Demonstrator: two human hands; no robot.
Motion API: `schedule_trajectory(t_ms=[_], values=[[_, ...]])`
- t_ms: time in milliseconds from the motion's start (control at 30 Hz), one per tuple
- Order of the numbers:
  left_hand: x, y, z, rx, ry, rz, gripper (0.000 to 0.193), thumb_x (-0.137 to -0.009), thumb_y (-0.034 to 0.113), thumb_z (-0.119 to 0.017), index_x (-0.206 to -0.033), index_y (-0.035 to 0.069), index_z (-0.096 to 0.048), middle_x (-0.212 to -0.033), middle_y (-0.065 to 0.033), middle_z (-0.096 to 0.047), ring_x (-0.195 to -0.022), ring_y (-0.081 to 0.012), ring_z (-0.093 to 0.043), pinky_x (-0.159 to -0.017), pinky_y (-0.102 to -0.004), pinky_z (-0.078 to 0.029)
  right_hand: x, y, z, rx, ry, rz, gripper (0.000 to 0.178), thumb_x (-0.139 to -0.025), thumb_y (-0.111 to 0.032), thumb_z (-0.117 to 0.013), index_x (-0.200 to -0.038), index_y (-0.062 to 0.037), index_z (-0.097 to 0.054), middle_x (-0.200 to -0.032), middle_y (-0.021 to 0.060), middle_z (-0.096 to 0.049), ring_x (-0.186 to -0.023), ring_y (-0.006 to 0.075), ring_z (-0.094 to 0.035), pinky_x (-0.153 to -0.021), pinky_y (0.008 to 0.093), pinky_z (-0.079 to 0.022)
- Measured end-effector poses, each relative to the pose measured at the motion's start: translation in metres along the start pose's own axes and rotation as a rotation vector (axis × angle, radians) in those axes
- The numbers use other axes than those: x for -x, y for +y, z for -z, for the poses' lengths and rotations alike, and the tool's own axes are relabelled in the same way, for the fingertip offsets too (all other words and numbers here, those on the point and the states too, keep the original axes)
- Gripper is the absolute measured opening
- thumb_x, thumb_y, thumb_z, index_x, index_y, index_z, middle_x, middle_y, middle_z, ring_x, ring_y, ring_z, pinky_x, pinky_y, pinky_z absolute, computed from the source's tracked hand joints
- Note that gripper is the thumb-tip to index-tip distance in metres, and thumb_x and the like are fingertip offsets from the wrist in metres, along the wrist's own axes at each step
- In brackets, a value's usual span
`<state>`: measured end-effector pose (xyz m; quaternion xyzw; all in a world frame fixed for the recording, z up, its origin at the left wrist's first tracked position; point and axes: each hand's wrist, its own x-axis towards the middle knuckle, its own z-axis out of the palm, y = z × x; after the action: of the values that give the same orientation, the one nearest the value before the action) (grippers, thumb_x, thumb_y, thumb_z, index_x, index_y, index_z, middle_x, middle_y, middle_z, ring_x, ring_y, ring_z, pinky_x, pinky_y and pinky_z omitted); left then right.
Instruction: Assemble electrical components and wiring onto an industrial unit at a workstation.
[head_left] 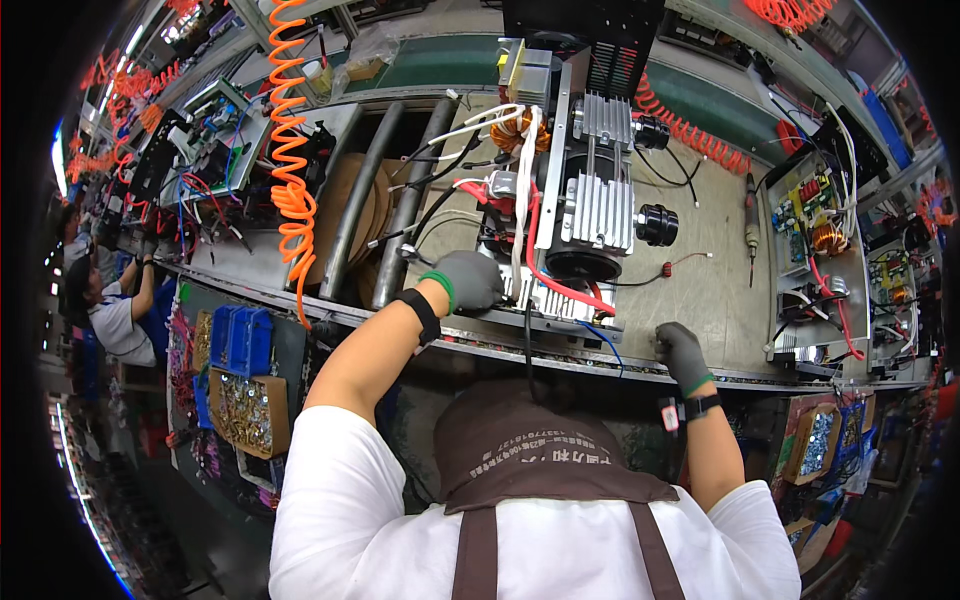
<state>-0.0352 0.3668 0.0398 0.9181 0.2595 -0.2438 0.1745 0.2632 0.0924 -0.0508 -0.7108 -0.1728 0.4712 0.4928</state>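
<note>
A machine assembly with finned silver heat sinks, black round cylinder ends, a copper-wound coil and thick red cable stands on the bench before me. My left hand, in a grey glove with a green cuff, is curled against the assembly's near left corner. Its fingertips are hidden, so what they hold does not show. Over the bench's near edge, to the right of the assembly and apart from it, is my right hand, also gloved. Its fingers are curled in, and I cannot make out anything in them.
Steel rollers lie left of the assembly. An orange coiled hose hangs there. A screwdriver-like tool hangs or lies at right, beside another open unit with a circuit board. Below the bench are blue bins. Another person works far left.
</note>
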Motion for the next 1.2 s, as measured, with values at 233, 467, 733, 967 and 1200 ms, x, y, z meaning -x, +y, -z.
schedule_trajectory(t_ms=[233,467,733,967,1200], values=[[-0.001,-0.011,-0.004,0.051,-0.017,0.014,0.029,-0.081,0.040,-0.056,-0.102,0.025,-0.071,-0.093,-0.0068,-0.069,-0.083,-0.0271,-0.065,-0.076,-0.0380,-0.051,0.063,-0.031,-0.043,0.053,-0.044,-0.179,0.035,-0.079,-0.014,-0.044,-0.107,-0.0016,-0.062,-0.072,0.0031,-0.057,-0.054,0.0093,-0.047,-0.049,0.0224,-0.042],[-0.002,-0.016,-0.005,0.100,-0.016,-0.035,0.029,-0.082,0.038,-0.054,-0.102,0.025,-0.070,-0.088,-0.0085,-0.069,-0.081,-0.0292,-0.065,-0.075,-0.0396,-0.052,0.109,-0.052,-0.125,0.206,-0.317,-0.154,0.028,-0.079,-0.014,-0.048,-0.099,-0.0023,-0.063,-0.068,0.0018,-0.054,-0.058,0.0108,-0.050,-0.055,0.0232,-0.041],[-0.008,-0.021,-0.012,-0.102,0.001,-0.182,0.029,-0.082,0.035,-0.053,-0.105,0.028,-0.069,-0.094,-0.0074,-0.068,-0.086,-0.0271,-0.065,-0.076,-0.0390,-0.052,0.111,-0.054,-0.146,0.921,0.275,0.112,0.025,-0.084,-0.024,-0.047,-0.100,-0.0108,-0.061,-0.088,0.0196,-0.064,-0.086,0.0383,-0.061,-0.076,0.0458,-0.048],[-0.011,-0.026,-0.015,0.054,0.032,-0.164,0.026,-0.082,0.033,-0.053,-0.096,0.020,-0.071,-0.093,-0.0104,-0.068,-0.085,-0.0294,-0.065,-0.076,-0.0404,-0.052,0.124,-0.102,-0.158,0.708,0.584,0.294,0.016,-0.087,-0.019,-0.055,-0.096,-0.0073,-0.062,-0.071,0.0155,-0.061,-0.064,0.0273,-0.062,-0.060,0.0345,-0.047],[-0.014,-0.030,-0.017,-0.007,0.061,-0.217,0.022,-0.076,0.025,-0.054,-0.088,0.016,-0.071,-0.089,-0.0114,-0.068,-0.085,-0.0306,-0.065,-0.074,-0.0403,-0.052,0.127,-0.144,-0.181,0.637,0.515,0.426,0.017,-0.088,-0.017,-0.058,-0.096,-0.0024,-0.061,-0.064,0.0081,-0.056,-0.058,0.0110,-0.051,-0.056,0.0271,-0.043]])
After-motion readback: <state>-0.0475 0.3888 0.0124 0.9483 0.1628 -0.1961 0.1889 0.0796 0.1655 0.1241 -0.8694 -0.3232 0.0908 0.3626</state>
